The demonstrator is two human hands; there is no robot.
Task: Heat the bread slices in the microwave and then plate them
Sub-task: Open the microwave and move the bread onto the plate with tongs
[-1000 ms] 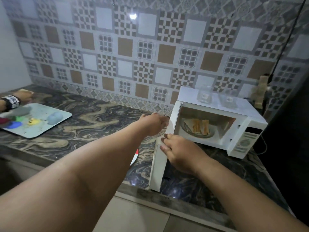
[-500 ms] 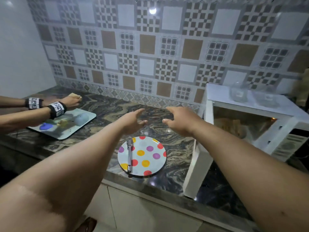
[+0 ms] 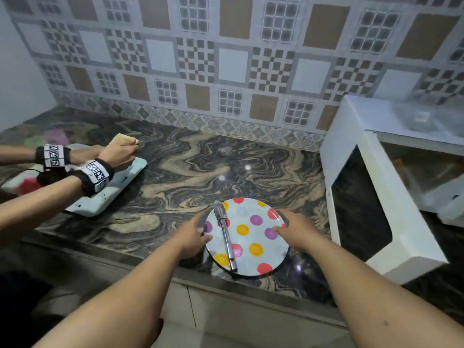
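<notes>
A round plate [image 3: 251, 237] with coloured dots is set at the front edge of the marbled counter [image 3: 180, 172], just left of the open microwave door [image 3: 361, 212]. A metal utensil [image 3: 226, 237] is laid across the plate's left half, handle toward the front edge. The left hand [image 3: 190, 237] is placed at the plate's left rim, fingers relaxed and spread, nothing gripped. The right hand [image 3: 293, 232] is laid over the right rim, fingers straight, nothing gripped. The microwave [image 3: 364, 116] is stood at the counter's right end; its blurred interior does not show the bread slices clearly. At the left edge, another person's hands [image 3: 115, 154] with banded wrists are held over a pale board [image 3: 110, 194].
</notes>
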